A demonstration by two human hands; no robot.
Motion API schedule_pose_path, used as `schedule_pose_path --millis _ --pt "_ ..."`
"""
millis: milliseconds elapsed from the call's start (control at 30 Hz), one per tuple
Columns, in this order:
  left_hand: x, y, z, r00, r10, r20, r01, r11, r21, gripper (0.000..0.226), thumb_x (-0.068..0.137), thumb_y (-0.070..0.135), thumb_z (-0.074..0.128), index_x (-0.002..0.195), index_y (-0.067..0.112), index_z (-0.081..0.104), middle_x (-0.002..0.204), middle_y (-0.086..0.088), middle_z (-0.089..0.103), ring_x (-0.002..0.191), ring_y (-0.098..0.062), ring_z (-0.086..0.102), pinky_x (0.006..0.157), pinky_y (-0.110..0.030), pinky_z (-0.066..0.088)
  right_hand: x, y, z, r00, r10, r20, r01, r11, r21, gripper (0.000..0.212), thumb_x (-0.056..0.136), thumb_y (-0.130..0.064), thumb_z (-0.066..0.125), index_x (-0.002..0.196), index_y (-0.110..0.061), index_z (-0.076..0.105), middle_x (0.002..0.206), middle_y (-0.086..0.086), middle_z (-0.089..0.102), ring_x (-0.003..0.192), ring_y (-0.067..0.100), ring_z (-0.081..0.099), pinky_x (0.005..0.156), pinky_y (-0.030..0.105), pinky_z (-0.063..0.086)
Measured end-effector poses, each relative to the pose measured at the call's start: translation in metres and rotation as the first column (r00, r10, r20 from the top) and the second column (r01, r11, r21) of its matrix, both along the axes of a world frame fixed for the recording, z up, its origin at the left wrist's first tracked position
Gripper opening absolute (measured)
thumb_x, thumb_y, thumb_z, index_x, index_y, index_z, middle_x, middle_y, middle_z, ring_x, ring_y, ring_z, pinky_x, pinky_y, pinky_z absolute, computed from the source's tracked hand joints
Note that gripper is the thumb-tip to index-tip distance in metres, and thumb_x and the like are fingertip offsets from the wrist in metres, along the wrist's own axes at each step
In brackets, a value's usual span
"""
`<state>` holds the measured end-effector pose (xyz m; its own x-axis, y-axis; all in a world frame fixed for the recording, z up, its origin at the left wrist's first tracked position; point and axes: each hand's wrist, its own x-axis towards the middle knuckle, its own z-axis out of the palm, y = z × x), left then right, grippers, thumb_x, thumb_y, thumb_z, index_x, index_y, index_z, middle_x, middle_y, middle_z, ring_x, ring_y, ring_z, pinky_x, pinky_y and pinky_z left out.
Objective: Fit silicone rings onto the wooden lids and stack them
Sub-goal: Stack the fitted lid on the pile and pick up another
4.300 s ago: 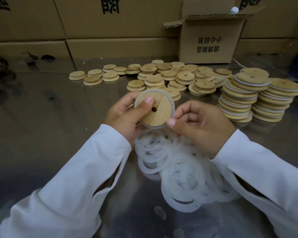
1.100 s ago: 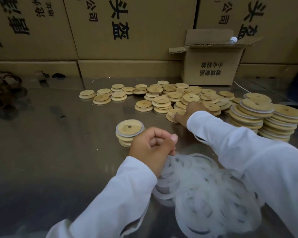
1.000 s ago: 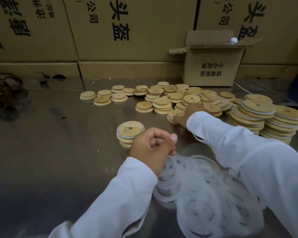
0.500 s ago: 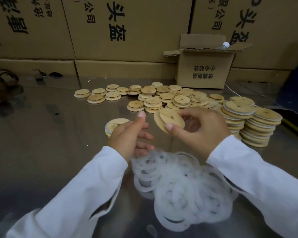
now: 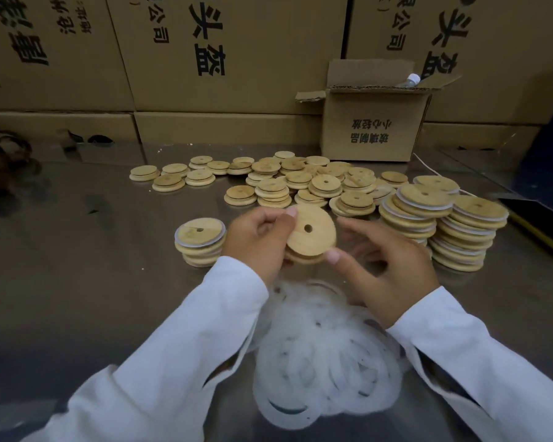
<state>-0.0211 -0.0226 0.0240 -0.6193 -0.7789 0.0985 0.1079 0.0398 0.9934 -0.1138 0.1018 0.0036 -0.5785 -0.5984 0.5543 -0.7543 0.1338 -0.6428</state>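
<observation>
1. Large printed cardboard cartons (image 5: 237,52) form a wall along the far edge.
2. The shiny metal tabletop (image 5: 77,282) carries everything else.
3. A loose heap of white silicone rings (image 5: 326,355) lies on it nearest the person, between the two white sleeves.
4. Bare wooden lids (image 5: 300,183) are spread in low piles across the far middle.
5. A small open cardboard box (image 5: 374,135) stands behind them, against the cartons.
6. Two tall stacks of ringed lids (image 5: 441,224) stand side by side at the right, touching.
7. The right hand (image 5: 387,272) has a wide grip: its fingers are spread and relaxed, and only the thumb tip touches the held lid's lower rim.
8. The left hand (image 5: 256,240) has its grip on the held lid, thumb on the upper left edge and fingers curled behind.
9. A short stack (image 5: 200,242), with white rings showing, sits just left of the left hand.
10. The held lid (image 5: 313,240), with a centre hole and no ring, is tilted above the tabletop, over the far edge of the ring heap.
</observation>
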Motion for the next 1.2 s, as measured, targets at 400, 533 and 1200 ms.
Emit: schedule_pose_path --millis 400,533,1200 --pt "0.008 -0.023 -0.014 0.997 -0.052 -0.055 0.058 0.991 0.121 0.031 0.085 0.02 0.061 0.056 0.029 0.07 0.066 0.002 0.068 0.057 -0.012 0.067 0.048 -0.029 0.053 -0.011 -0.008 -0.013 0.991 -0.089 0.102 0.034 0.891 0.452 0.017 0.075 -0.034 0.068 0.06 -0.038 0.061 0.062 -0.01 0.058 0.063 0.007 0.054 0.065 0.027 0.049" --pt "0.008 -0.021 -0.016 0.995 -0.071 -0.07 0.077 0.993 0.09 0.029 0.084 0.021 0.062 0.058 0.03 0.07 0.071 0.003 0.066 0.063 -0.013 0.066 0.05 -0.028 0.052 -0.011 -0.009 -0.011 0.984 -0.086 0.159 0.006 0.894 0.448 0.018 0.075 -0.029 0.07 0.063 -0.038 0.061 0.063 -0.01 0.058 0.058 0.004 0.05 0.056 0.016 0.038" --pt "0.007 -0.022 -0.022 0.995 -0.071 -0.072 0.084 0.977 0.194 0.014 0.09 0.016 0.054 0.078 0.017 0.061 0.11 -0.015 0.061 0.098 -0.032 0.061 0.059 -0.04 0.059 0.012 -0.006 0.002 0.995 0.058 -0.083 -0.051 0.995 0.09 0.014 0.082 -0.003 0.062 0.089 -0.014 0.068 0.076 -0.008 0.057 0.079 0.014 0.054 0.073 0.021 0.041"
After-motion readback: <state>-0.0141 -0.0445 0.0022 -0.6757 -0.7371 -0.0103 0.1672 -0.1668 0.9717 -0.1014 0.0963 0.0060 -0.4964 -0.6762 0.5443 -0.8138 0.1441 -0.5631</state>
